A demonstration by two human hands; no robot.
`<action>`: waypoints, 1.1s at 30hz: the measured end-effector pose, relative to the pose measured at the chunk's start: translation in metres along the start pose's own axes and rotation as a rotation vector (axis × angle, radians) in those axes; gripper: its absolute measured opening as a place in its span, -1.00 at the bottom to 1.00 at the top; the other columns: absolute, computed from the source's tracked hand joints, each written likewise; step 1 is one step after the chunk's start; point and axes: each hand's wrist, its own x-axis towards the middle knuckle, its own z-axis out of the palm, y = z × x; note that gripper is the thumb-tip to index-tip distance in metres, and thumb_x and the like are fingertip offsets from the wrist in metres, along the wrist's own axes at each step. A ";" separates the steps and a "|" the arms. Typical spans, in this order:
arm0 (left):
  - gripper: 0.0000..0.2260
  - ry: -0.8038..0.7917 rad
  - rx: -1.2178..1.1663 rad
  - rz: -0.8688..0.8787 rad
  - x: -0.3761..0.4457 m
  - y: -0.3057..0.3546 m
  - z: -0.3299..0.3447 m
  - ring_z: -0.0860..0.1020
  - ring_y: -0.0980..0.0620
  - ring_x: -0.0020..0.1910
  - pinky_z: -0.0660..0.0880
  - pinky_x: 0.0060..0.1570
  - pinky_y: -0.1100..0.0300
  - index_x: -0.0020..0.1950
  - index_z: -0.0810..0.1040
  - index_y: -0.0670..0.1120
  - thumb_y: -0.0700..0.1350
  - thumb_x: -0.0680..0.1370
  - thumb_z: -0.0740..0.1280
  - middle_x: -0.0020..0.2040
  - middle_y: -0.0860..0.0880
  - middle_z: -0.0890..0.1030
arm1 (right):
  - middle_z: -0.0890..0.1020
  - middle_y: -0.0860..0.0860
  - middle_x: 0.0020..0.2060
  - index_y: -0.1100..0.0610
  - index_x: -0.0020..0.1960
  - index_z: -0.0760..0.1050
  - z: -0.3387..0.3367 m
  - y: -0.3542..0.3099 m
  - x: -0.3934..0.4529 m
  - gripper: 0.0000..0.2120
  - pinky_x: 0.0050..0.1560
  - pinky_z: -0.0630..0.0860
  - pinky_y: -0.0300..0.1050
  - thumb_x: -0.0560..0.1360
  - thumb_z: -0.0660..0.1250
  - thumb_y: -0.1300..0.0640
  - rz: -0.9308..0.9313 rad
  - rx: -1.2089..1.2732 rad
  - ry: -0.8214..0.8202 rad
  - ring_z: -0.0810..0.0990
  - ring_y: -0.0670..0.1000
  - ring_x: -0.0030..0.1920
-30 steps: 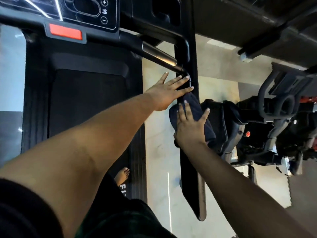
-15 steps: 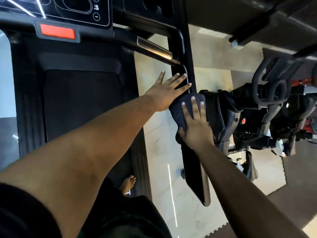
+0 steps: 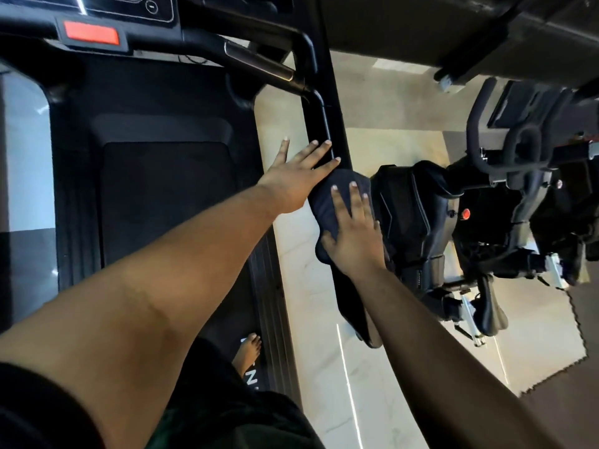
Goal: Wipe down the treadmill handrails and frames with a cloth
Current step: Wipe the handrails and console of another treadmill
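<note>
Since a second ago my right hand (image 3: 355, 234) has slid the dark navy cloth (image 3: 337, 202) a little way back along the treadmill's right handrail (image 3: 324, 124), toward me. Its fingers lie flat and spread, pressing the folded, soft-looking cloth onto the black rail. My left hand (image 3: 296, 179) rests just ahead, fingers straight, tips touching the rail. White lettering on the side rail (image 3: 269, 286) beside my bare foot (image 3: 248, 350) is partly hidden; I cannot read it. A red button (image 3: 91, 33) sits on the console above.
</note>
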 end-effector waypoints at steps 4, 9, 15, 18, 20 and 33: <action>-0.07 -0.047 0.055 -0.011 -0.018 0.023 -0.004 -0.25 -0.06 0.66 -0.22 0.54 -0.40 0.68 -0.22 0.11 -0.43 0.52 0.23 0.68 -0.06 -0.31 | -0.17 0.06 0.67 -0.13 0.67 -0.18 0.028 0.021 -0.092 -0.12 0.54 0.11 0.41 0.55 0.31 -0.02 0.009 -0.143 -0.015 -0.12 0.21 0.66; -0.03 -0.063 -0.039 -0.119 -0.034 0.034 0.007 -0.22 -0.03 0.67 -0.23 0.54 -0.38 0.68 -0.19 0.15 -0.47 0.49 0.23 0.68 -0.03 -0.29 | -0.32 0.13 0.64 -0.04 0.68 -0.20 0.029 0.012 -0.061 -0.08 0.45 0.00 0.57 0.55 0.33 -0.07 -0.024 -0.357 0.037 -0.23 0.26 0.64; -0.03 -0.063 -0.147 -0.156 -0.035 0.025 0.019 -0.18 -0.03 0.67 -0.23 0.55 -0.36 0.68 -0.20 0.17 -0.48 0.50 0.22 0.69 -0.03 -0.26 | -0.24 0.27 0.63 0.19 0.67 -0.04 0.023 -0.025 -0.030 -0.30 0.37 -0.13 0.68 0.67 0.09 -0.12 -0.181 -1.007 -0.168 -0.45 0.34 0.56; -0.05 -0.063 -0.159 -0.059 -0.037 0.027 0.012 -0.19 -0.04 0.67 -0.20 0.55 -0.38 0.68 -0.22 0.14 -0.48 0.51 0.19 0.68 -0.05 -0.28 | -0.19 0.18 0.66 0.20 0.67 -0.07 0.036 -0.002 -0.083 -0.32 0.40 -0.18 0.64 0.66 0.08 -0.02 -0.231 -0.844 -0.233 -0.40 0.18 0.61; -0.04 -0.036 -0.161 -0.009 -0.038 0.030 0.013 -0.21 -0.05 0.67 -0.20 0.54 -0.41 0.67 -0.23 0.15 -0.48 0.51 0.19 0.68 -0.05 -0.29 | -0.05 0.05 0.68 0.13 0.67 0.06 0.038 0.015 -0.119 -0.24 0.46 -0.06 0.56 0.56 0.25 -0.02 -0.136 -0.644 -0.165 -0.27 0.14 0.65; -0.09 -0.040 -0.082 0.067 -0.052 0.054 0.022 -0.17 -0.06 0.68 -0.24 0.51 -0.42 0.68 -0.20 0.13 -0.40 0.56 0.25 0.68 -0.07 -0.26 | -0.12 0.10 0.67 -0.06 0.68 -0.07 0.049 0.032 -0.155 -0.10 0.45 0.35 0.32 0.49 0.37 -0.01 0.046 -0.168 -0.021 -0.09 0.23 0.66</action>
